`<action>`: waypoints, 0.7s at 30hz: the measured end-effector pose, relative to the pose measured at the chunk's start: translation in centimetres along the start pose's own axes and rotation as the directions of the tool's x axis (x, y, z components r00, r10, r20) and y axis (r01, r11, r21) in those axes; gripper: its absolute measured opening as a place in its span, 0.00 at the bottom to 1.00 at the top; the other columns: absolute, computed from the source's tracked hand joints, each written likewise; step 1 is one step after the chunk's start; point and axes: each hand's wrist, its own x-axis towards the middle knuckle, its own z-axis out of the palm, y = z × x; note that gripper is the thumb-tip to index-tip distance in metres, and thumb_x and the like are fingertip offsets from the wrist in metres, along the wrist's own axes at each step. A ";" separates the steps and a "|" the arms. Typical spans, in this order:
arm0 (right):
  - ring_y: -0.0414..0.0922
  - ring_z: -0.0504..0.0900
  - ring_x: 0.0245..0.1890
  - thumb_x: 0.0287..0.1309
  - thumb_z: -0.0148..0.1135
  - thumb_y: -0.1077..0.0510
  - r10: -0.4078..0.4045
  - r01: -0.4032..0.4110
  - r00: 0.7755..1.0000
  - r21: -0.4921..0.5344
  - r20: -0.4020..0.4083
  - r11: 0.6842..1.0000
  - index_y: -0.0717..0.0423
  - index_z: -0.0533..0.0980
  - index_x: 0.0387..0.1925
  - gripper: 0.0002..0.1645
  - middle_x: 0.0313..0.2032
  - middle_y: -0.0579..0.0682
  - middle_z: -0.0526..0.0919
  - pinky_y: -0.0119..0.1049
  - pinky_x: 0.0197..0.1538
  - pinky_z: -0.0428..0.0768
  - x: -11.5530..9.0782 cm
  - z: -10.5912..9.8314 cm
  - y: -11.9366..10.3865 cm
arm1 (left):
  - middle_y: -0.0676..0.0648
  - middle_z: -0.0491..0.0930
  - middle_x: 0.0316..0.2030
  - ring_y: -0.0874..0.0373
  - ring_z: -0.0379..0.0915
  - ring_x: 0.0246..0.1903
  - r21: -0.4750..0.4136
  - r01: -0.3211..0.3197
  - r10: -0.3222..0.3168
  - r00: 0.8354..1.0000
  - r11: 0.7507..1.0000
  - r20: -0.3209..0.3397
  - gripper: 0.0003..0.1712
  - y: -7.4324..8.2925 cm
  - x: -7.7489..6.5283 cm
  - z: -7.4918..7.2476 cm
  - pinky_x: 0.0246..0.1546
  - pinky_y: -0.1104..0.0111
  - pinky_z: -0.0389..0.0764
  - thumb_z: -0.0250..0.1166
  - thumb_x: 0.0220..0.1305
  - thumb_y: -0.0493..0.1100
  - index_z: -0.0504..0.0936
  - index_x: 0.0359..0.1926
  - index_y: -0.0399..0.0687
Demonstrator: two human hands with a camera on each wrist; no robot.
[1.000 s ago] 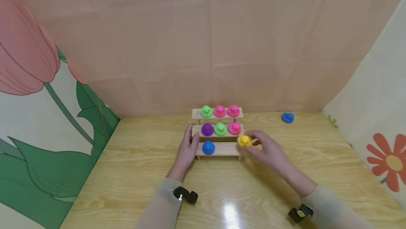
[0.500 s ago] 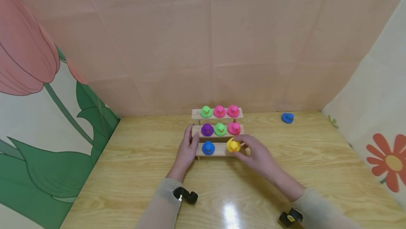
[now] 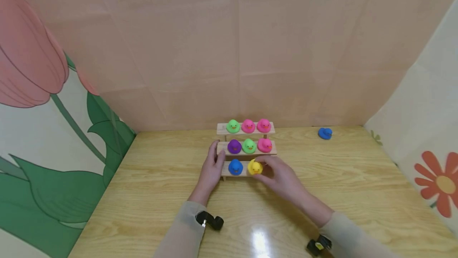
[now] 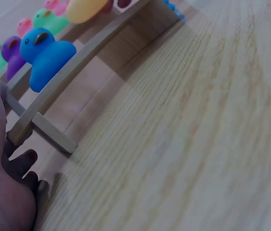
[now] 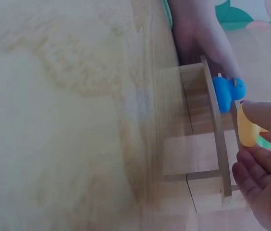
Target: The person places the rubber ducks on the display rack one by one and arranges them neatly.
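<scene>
Between thumb and fingers my right hand point(image 3: 282, 176) pinches a yellow rubber duck point(image 3: 255, 167) over the lowest step of a small three-step wooden stand point(image 3: 227, 173). Right beside it on that step sits a blue rubber duck point(image 3: 235, 167); the right wrist view shows the yellow duck point(image 5: 247, 127) at the thumb and fingertips. At the stand's left end, my left hand point(image 3: 210, 170) grips the wood; its curled fingers partly show behind the end in the left wrist view. Whether the yellow duck touches the step is hard to tell.
On the middle step stand a purple duck point(image 3: 234, 146), a green duck point(image 3: 249, 146) and a pink duck point(image 3: 264, 145). The top step bears a green duck point(image 3: 233, 126) and two pink ones. Another blue duck point(image 3: 325, 133) lies at the table's back right, near the backdrop point(image 3: 286, 71).
My right hand has carried the yellow duck leftward and slightly down, from the stand's right end to beside the blue duck. The left hand keeps its place on the stand.
</scene>
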 end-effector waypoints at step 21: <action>0.50 0.84 0.52 0.63 0.84 0.54 0.042 -0.041 0.999 -0.052 0.025 0.998 0.49 0.85 0.60 0.25 0.51 0.44 0.87 0.51 0.57 0.85 0.4 1.2 0.2 | 0.48 0.58 0.86 0.41 0.55 0.83 0.001 0.008 -0.008 1.000 1.000 0.002 0.41 0.2 -0.1 0.0 0.82 0.45 0.60 0.50 0.87 0.69 0.56 0.88 0.60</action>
